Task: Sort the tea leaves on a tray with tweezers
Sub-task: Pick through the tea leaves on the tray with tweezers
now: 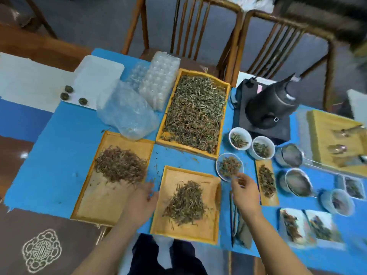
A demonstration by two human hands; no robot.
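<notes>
The right hand (pixel 245 192) is pinching its fingertips together at the rim of a white dish (pixel 220 169) of mixed leaves — tweezers (pixel 232 215) are lying untouched beneath that wrist. The left hand (pixel 142 197) (fingers loosely spread) is resting between two wooden trays — tea leaves (pixel 185 203) are sitting just beside it.

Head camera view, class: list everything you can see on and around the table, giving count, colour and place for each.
Table cover: one, blue, under everything.
Wooden trays of tea leaves: three; large full tray at centre back, left tray with a brown pile, near tray with a green-brown pile.
Small tray: one, wooden, right of the near tray.
White bowls with leaves: three; two beside the kettle, one at the right hand.
Kettle: one, black, back right.
Plastic bag: one, clear, behind the left tray.
Tweezers: dark, lying right of the near tray; blurred.
Chairs: two, wooden, behind the table.
Left hand: at the left tray's pile.
Right hand: fingers pinched by the bowl.
</notes>
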